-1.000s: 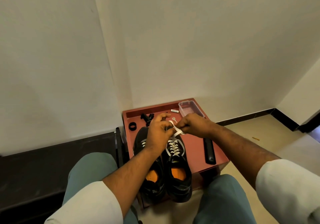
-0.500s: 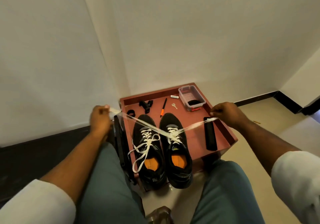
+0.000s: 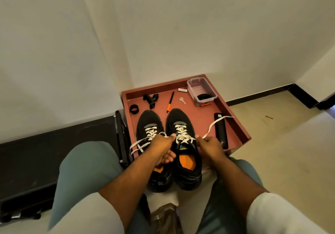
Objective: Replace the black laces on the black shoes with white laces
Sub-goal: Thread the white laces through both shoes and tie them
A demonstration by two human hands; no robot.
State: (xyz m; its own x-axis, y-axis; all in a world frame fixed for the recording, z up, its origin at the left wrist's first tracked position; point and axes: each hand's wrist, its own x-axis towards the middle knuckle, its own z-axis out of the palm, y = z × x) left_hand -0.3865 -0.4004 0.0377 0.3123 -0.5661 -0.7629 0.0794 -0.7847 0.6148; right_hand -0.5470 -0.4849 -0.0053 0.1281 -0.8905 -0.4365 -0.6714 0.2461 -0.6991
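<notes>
- The left hand [image 3: 161, 147] has its fingers curled, pinching one end of the white lace [image 3: 183, 134] at the top eyelets of the right-hand shoe [image 3: 183, 143]; the thumb tip shows at the shoe's inner edge.
- The right hand [image 3: 210, 146] is curled round the other end of the same lace, which runs from the fist up and to the right, across the black remote-like bar [image 3: 220, 128], its tip reaching the tray's right wall.
- The right-hand shoe is black with an orange insole, and white lace crosses its eyelets.
- The left-hand shoe [image 3: 148, 125] stands just beside it, also laced in white; its loose lace ends [image 3: 139, 143] trail off to the left over the tray edge.
- Both shoes stand on a reddish-brown tray [image 3: 199, 118] with low walls, heels overhanging its near edge.
- Farther back on the tray lie a black ring [image 3: 134, 109], a black clamp-like part [image 3: 150, 99], an orange-and-black pen [image 3: 170, 102], a small key [image 3: 182, 100], a small white stick [image 3: 182, 90] and a clear plastic box [image 3: 202, 91] with something dark inside.
- The tray sits in a corner of plain white walls [image 3: 163, 25]; a cream floor [image 3: 281, 143] with black skirting [image 3: 272, 90] lies to the right, and a dark surface [image 3: 36, 161] to the left.
- Grey-green trouser knees [image 3: 87, 163] and white sleeves [image 3: 272, 213] frame the foreground.
</notes>
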